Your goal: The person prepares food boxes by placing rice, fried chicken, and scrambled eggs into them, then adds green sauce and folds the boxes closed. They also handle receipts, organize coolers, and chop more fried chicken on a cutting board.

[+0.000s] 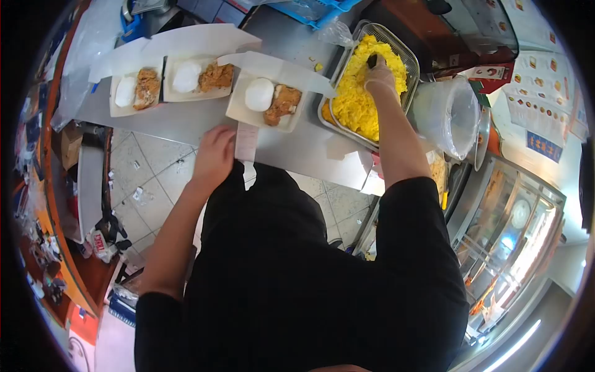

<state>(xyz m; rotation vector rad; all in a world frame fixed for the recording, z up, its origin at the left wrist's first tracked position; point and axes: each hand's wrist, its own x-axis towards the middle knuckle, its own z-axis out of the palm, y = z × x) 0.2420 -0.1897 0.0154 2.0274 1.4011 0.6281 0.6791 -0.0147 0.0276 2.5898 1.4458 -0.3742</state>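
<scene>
My right hand (379, 77), in a clear plastic glove, reaches into a wire-rimmed tray (411, 57) heaped with yellow scrambled egg (359, 93). It is closed around a black handle (372, 61); the rest of that utensil is hidden. My left hand (215, 150) rests at the front edge of the metal counter, fingers loosely bent, beside a printed paper slip (246, 142). Just beyond the slip stands an open takeaway box (287, 121) with a white rice mound (259, 94) and a piece of fried chicken (283, 104).
Two more open boxes (131, 113) (197, 97) with rice and fried chicken stand to the left. Right of the egg tray is a tub lined with clear plastic (455, 118). A blue basket (316, 13) sits at the back. Egg crumbs (318, 66) lie on the counter (291, 149).
</scene>
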